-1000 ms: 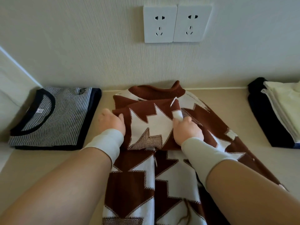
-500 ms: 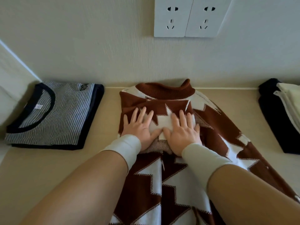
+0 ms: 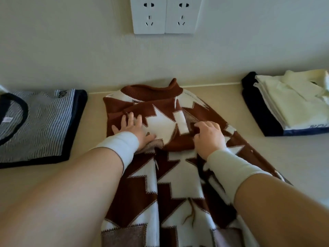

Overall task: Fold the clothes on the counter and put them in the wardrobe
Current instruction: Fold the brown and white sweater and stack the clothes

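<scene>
Item: brown-and-white knit sweater (image 3: 160, 175), zigzag pattern, lying mid-worktop (image 3: 267, 157) with its brown ribbed collar (image 3: 153, 90) toward the wall and its lower part running off the near edge of view; one sleeve is folded across the chest. Left hand (image 3: 133, 129): flat, fingers straight and spread, pressing the folded sleeve on the sweater's left side. Right hand (image 3: 209, 134): fingers curled on the knit at the sweater's right side, apparently pinching a fold, though the grip itself is hidden under the knuckles. Both wrists wear pale bands. Left of the sweater, apart from it: a folded striped T-shirt (image 3: 39, 125) with dark trim. Right, well apart: a stack of folded garments (image 3: 292, 104), cream on top of navy. On the wall above: a double white socket (image 3: 165, 15).
</scene>
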`<act>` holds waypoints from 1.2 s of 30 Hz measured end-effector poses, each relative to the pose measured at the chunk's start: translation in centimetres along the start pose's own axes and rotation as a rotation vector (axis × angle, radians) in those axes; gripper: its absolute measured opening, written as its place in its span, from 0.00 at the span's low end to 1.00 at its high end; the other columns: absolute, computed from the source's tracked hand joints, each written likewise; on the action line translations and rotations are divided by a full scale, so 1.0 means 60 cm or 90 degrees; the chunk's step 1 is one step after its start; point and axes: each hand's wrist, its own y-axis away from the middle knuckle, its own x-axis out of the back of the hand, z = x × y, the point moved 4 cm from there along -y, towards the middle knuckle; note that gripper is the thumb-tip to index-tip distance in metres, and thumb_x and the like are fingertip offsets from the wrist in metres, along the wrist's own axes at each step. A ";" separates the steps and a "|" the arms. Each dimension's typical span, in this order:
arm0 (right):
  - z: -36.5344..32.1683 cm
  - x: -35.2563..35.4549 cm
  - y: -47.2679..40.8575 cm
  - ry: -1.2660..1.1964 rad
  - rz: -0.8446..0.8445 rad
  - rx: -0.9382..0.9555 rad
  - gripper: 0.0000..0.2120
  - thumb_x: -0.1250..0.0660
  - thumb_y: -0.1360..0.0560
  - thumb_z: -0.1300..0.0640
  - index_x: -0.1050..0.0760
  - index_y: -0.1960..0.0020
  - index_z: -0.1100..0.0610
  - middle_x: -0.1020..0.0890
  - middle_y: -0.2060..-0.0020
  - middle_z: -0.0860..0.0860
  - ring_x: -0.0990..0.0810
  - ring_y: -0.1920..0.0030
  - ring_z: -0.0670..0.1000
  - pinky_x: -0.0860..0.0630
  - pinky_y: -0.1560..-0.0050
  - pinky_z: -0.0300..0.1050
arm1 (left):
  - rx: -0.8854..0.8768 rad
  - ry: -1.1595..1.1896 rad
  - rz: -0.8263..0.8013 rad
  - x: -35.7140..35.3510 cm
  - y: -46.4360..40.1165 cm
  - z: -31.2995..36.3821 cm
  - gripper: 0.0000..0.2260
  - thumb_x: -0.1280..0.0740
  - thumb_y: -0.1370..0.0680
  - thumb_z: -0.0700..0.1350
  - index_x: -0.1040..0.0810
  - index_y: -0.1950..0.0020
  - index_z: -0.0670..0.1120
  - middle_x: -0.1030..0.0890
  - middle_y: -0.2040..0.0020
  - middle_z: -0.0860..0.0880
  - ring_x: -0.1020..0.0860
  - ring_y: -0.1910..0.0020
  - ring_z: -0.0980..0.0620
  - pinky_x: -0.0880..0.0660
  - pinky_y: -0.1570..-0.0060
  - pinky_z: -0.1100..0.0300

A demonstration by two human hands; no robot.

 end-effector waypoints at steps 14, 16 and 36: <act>0.301 0.055 0.139 0.051 -0.142 -0.380 0.31 0.36 0.25 0.47 0.42 0.27 0.58 0.31 0.34 0.58 0.32 0.33 0.61 0.29 0.37 0.58 | -0.080 0.066 0.099 -0.075 0.205 0.246 0.23 0.43 0.22 0.44 0.36 0.26 0.55 0.40 0.25 0.52 0.43 0.27 0.48 0.37 0.31 0.51; 0.332 0.072 0.151 0.073 -0.176 -0.309 0.21 0.37 0.23 0.52 0.32 0.32 0.60 0.25 0.39 0.59 0.27 0.37 0.59 0.26 0.41 0.53 | -0.047 0.073 0.088 -0.078 0.236 0.275 0.23 0.44 0.21 0.43 0.35 0.26 0.55 0.38 0.26 0.51 0.38 0.29 0.46 0.36 0.33 0.52; 0.125 0.169 0.179 -0.325 -0.278 0.022 0.09 0.37 0.22 0.63 0.30 0.60 0.55 0.27 0.65 0.50 0.27 0.68 0.47 0.32 0.80 0.30 | 0.084 0.462 0.141 0.058 0.406 0.230 0.16 0.44 0.17 0.44 0.26 0.37 0.35 0.21 0.46 0.39 0.23 0.45 0.40 0.26 0.41 0.48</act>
